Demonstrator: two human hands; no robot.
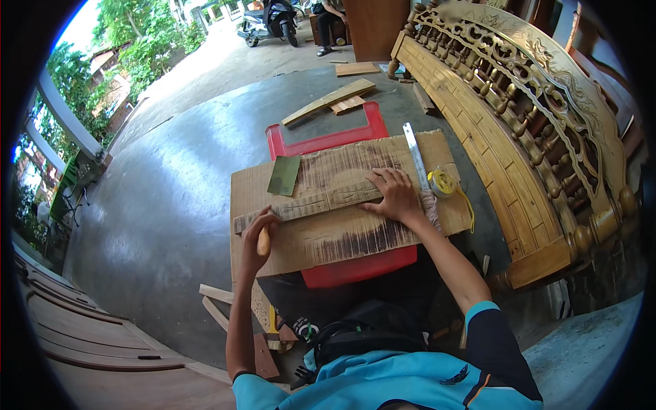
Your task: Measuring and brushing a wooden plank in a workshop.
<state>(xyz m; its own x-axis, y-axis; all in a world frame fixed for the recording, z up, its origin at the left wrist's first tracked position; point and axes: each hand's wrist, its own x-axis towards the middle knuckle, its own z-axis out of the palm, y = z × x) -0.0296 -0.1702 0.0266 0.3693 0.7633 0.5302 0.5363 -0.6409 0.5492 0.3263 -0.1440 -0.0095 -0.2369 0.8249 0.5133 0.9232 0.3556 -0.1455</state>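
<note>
A long narrow wooden strip (311,205) with dark marks lies slantwise across a rough brown board (321,244), which rests on a red plastic stool (324,142). At the strip's left end, my left hand (257,239) is closed around a tool with a pale wooden handle (264,242); its working end is hidden. My right hand (396,195) grips the strip's right end, thumb on the near side and fingers over the far side. Beyond the strip lies a green sheet (283,175), possibly sandpaper. Right of my right hand are a thin metal blade (415,152), a cloth-wrapped piece (430,208) and a yellow tape measure (443,183).
A carved wooden bench (488,150) runs along the right. Loose planks (328,101) lie on the floor past the stool, and wood scraps (217,294) by my left forearm. Farther back are a scooter (268,26) and a seated person (329,26).
</note>
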